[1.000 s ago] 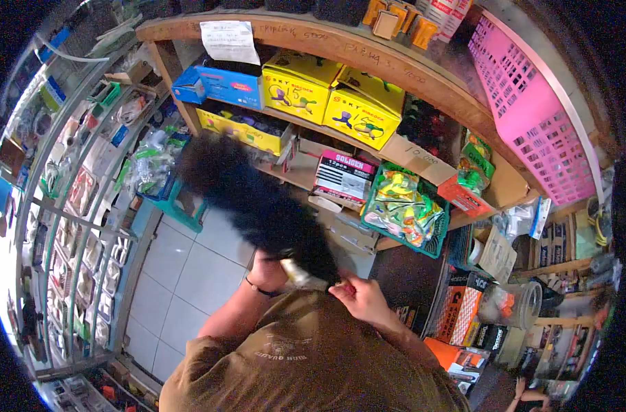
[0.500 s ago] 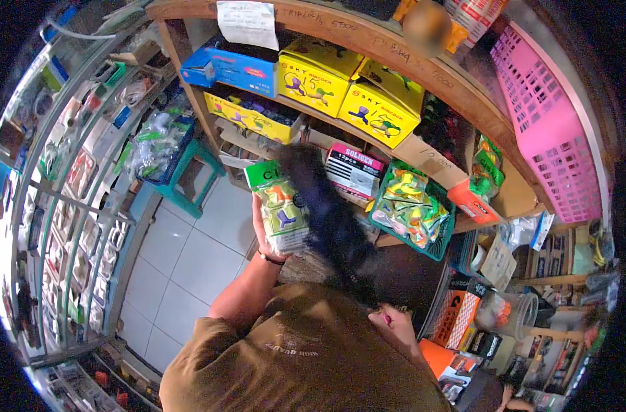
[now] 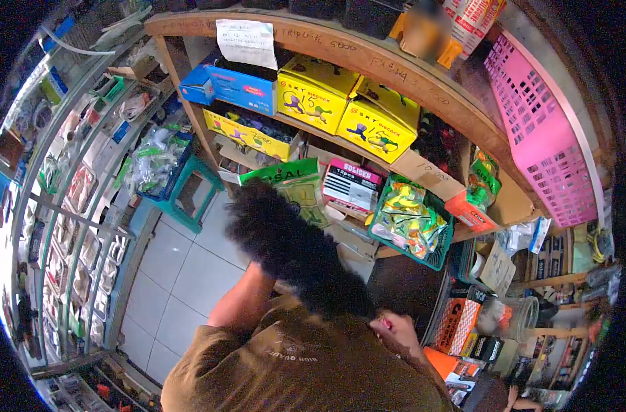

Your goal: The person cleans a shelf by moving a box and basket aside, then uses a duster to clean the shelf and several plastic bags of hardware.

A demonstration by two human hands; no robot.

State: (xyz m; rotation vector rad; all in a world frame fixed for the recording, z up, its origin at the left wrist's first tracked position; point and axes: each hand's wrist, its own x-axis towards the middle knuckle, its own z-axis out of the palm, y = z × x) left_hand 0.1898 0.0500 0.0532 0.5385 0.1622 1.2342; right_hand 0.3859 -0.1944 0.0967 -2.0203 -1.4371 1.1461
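Note:
A black fluffy duster (image 3: 285, 240) slants across the middle of the view. My right hand (image 3: 392, 331) is closed on its handle end, low beside my brown shirt. My left forearm (image 3: 241, 302) reaches up behind the duster, which hides the hand itself. Above the duster head shows a green printed packet (image 3: 296, 184), held up in front of the lower shelves. The duster head lies across the packet's lower part.
Wooden shelves carry yellow boxes (image 3: 313, 96), a blue box (image 3: 223, 82), a pink-and-black box (image 3: 354, 184) and a green basket of bright packets (image 3: 409, 213). A pink crate (image 3: 539, 130) hangs at right. A teal stool (image 3: 186, 189) and a wire rack (image 3: 72, 206) border the tiled floor (image 3: 182, 275).
The packet has risen and tilted toward the shelves, and the duster head has swung left and down over it. My left hand, seen half a second ago, is now hidden behind the duster.

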